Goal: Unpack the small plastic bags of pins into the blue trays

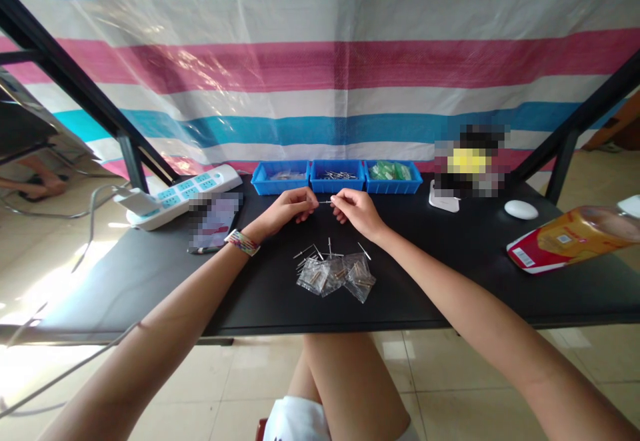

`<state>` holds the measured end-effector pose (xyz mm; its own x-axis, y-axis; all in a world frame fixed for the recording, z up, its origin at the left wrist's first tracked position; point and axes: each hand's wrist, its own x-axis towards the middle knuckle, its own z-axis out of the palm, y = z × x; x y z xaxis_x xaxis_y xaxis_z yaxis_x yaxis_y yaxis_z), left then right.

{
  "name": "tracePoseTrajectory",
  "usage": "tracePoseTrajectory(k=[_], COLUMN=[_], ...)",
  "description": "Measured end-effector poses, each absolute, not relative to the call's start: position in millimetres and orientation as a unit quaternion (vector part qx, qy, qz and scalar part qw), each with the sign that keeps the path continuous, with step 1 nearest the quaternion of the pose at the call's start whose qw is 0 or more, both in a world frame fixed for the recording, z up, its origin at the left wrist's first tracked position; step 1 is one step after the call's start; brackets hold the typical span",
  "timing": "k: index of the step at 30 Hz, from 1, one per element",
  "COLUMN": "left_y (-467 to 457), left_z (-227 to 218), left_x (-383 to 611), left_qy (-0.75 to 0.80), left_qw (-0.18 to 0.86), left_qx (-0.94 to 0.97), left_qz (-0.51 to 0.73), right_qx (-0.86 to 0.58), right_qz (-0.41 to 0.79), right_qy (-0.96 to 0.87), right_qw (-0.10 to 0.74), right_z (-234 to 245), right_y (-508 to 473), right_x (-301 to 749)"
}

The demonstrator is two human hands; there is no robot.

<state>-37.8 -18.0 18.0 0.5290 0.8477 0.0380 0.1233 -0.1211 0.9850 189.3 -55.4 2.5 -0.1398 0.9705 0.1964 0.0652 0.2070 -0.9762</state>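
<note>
A thin silver pop rivet (325,202) spans the gap between my two hands, above the black table. My left hand (291,207) is closed in a pinch at its left end, while my right hand (356,209) pinches the right end. The fingertips hide both ends of the rivet. Nearer to me lie several loose rivets (305,261), scattered beside small clear plastic bags (331,278) with brass-coloured pieces inside. Just behind my hands stands a blue bin of rivets (338,188), flanked by a bin of clear bags (281,188) and a bin of green bags (394,188).
On the left are a white power strip (193,191) with a plugged-in charger and a phone (217,221). A white oval object (521,210) and a tilted drink bottle (575,236) are on the right. Behind the table (425,288) hangs a striped sheet (300,61).
</note>
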Motion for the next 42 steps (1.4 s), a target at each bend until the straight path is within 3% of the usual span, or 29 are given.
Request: tracePoseTrajectory(k=[13, 29, 38, 42], left_y=[-18, -22, -22, -22], left_z=[19, 24, 26, 24], left_x=[-37, -34, -35, -35], left_qy=[0.392, 0.364, 0.355, 0.357], left_qw=[0.570, 0.558, 0.620, 0.620], left_qx=[0.656, 0.670, 0.608, 0.606], left_qz=[0.302, 0.327, 0.346, 0.349], right_qx=[-0.405, -0.372, -0.392, -0.417], right_qz=[0.462, 0.548, 0.456, 0.433], right_qy=[-0.591, -0.548, -0.499, -0.504], right_qw=[0.523, 0.511, 0.625, 0.620], right_z=[-1, 8, 10, 11], right_y=[-51, -54, -40, -37], right_x=[187, 190, 199, 207])
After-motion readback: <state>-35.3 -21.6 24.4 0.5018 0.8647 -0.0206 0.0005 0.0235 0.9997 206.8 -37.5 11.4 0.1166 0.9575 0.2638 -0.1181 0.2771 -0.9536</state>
